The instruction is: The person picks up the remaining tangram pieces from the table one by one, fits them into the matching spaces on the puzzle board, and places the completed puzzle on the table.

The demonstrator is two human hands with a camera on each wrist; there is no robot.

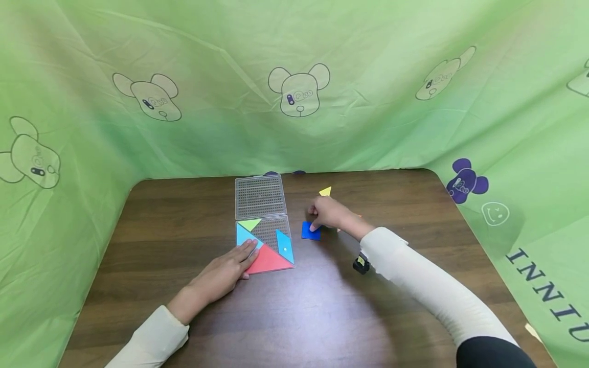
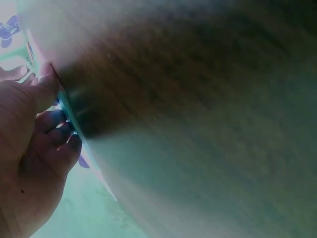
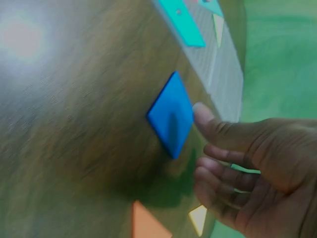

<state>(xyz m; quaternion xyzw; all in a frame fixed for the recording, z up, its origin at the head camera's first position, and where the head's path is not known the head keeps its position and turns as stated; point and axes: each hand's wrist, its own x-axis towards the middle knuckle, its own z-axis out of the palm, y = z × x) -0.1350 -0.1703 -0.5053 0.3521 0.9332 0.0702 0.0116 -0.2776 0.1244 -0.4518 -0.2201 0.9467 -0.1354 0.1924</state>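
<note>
My left hand (image 1: pixel 232 266) rests with its fingers spread over the near left corner of a clear hinged tangram case (image 1: pixel 271 223). Under and beside the fingers lie a red triangle (image 1: pixel 271 259) and a light blue triangle (image 1: pixel 244 235); the hand hides part of both. A blue parallelogram (image 1: pixel 284 247) and a green triangle (image 1: pixel 250 224) also lie in the near half. To the right of the case, a dark blue square (image 3: pixel 172 116) lies flat on the table. My right hand (image 1: pixel 330 212) is over its far right side, thumb at its edge, other fingers loosely bent.
A yellow triangle (image 1: pixel 325 191) lies beyond the right hand, and an orange piece (image 3: pixel 147 222) lies beside it, mostly hidden by the wrist in the head view. The gridded lid (image 1: pixel 259 197) lies open toward the back. A green printed curtain (image 1: pixel 207 128) surrounds the wooden table (image 1: pixel 152 255).
</note>
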